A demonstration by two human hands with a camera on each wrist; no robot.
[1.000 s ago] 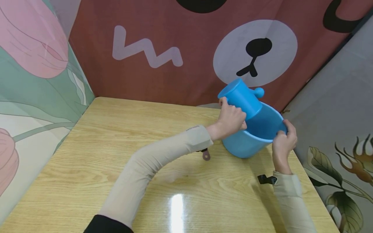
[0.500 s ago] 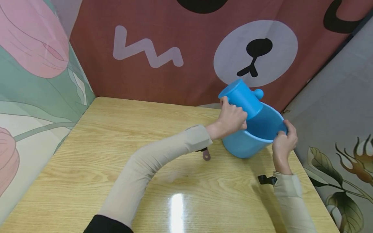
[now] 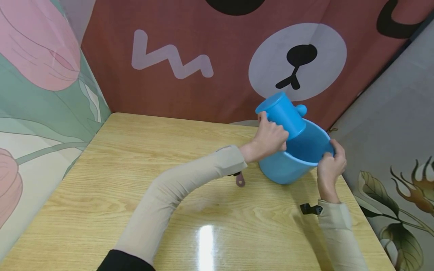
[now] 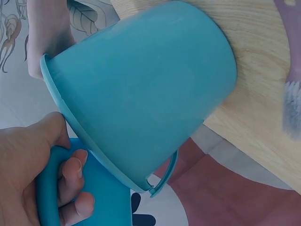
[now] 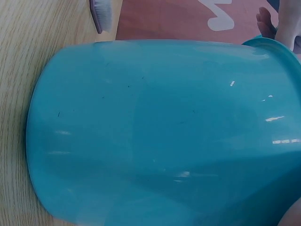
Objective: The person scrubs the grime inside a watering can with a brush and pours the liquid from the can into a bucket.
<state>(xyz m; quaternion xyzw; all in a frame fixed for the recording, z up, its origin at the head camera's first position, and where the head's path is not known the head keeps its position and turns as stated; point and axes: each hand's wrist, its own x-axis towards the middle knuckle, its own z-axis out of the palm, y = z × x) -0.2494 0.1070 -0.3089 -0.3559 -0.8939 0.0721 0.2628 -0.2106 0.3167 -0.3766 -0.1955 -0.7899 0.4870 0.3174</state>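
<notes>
My left hand (image 3: 269, 139) grips the handle of a blue mug (image 3: 286, 118), its fingers curled round the handle in the left wrist view. The mug is tilted, one round end up to the left and the other low over the mouth of a lighter blue bucket (image 3: 279, 169). A round blue knob (image 3: 301, 110) shows on the mug's far side. With my right hand (image 3: 330, 169) I hold the bucket's right rim, thumb at the inner side. The bucket's outer wall (image 5: 155, 127) fills most of the right wrist view.
A brush with a purple handle (image 3: 240, 180) lies on the wooden table (image 3: 135, 150), partly hidden under my left forearm; its pale bristles (image 4: 292, 108) show in the left wrist view. A brown printed backdrop (image 3: 169, 98) stands behind the table, and a grey printed one (image 3: 390, 124) at the right.
The mug and my left hand have shifted very slightly to the right over the bucket. My right hand and the bucket have not visibly moved.
</notes>
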